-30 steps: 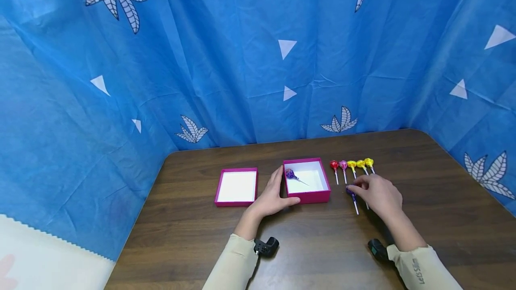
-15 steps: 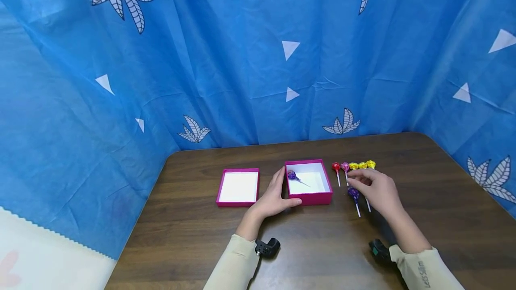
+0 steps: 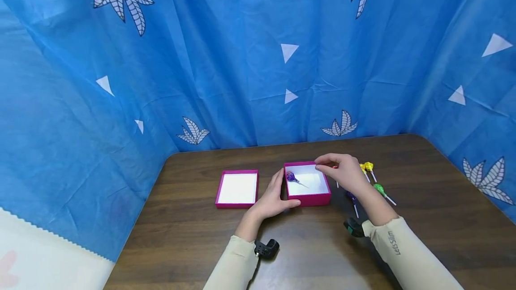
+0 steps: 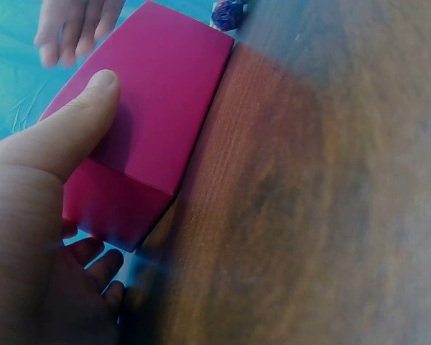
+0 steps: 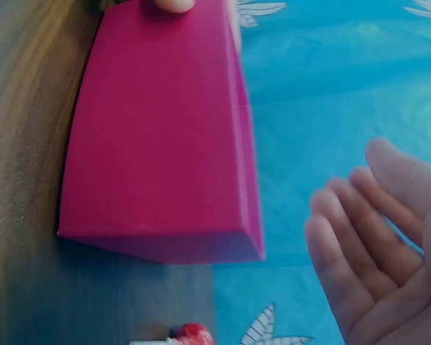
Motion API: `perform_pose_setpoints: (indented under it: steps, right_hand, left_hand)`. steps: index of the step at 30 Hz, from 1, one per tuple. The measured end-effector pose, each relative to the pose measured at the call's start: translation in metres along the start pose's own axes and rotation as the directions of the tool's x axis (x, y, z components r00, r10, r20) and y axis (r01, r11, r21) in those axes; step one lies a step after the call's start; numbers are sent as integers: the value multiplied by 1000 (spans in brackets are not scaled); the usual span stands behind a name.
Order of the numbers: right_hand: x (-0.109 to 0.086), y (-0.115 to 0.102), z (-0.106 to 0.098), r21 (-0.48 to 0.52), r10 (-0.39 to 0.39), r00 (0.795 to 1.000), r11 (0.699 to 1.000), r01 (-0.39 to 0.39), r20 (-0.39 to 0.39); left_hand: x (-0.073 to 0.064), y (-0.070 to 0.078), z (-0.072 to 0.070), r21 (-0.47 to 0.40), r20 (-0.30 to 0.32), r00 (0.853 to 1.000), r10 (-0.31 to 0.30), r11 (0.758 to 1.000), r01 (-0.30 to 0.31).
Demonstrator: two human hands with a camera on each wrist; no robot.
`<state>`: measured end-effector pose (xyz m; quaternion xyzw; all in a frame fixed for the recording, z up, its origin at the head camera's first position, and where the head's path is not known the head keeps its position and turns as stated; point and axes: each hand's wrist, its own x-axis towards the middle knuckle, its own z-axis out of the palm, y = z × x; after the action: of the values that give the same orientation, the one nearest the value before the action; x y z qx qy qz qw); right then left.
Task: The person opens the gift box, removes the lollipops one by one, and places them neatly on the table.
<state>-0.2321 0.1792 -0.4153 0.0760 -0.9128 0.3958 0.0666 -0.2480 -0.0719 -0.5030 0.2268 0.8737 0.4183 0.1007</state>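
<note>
My left hand (image 3: 271, 197) rests against a magenta box (image 3: 312, 200) with white inside, its fingers along the left side and thumb on the front wall. In the left wrist view that thumb (image 4: 79, 118) presses the box. Inside the box, on the left, lies a purple lollipop (image 3: 291, 176). Over the box's right back corner hovers my right hand (image 3: 342, 173), palm toward the box. The right wrist view shows its fingers loosely bent, with nothing between them. Another purple lollipop (image 3: 352, 198) lies on the table below the right forearm.
Yellow lollipops (image 3: 369, 166) and a green lollipop (image 3: 379, 188) lie right of the right hand. A red lollipop (image 5: 194, 334) is mostly hidden in the head view. A shallow magenta lid (image 3: 235, 206) lies left of the left hand. A blue curtain (image 3: 242, 57) hangs behind the table.
My right hand leaves the purple lollipop on the table and moves up and left to the box. The green lollipop comes into fuller view. The left hand stays at the box.
</note>
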Motion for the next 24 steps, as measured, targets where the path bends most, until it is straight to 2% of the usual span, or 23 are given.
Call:
perform_pose_setpoints:
  steps: [4,10,18,21,24]
  right_hand:
    - [17,-4,14,-38,-46,994,998,50,101]
    - [35,-9,31,-83,-57,980,994,74,192]
    - [46,-12,47,-125,-9,972,991,39,234]
    - [47,-12,52,-143,27,973,990,7,230]
    - [47,-12,56,-168,24,973,986,15,227]
  left_hand:
    - [-1,1,-1,-4,2,1000,-14,1000,14]
    - [-1,-1,-2,1,16,1000,-16,1000,16]
    - [-2,-4,-3,4,16,1000,-24,1000,24]
    - [-1,-4,-3,-1,18,1000,-22,1000,22]
    - [-2,-2,-2,-6,19,1000,-16,1000,16]
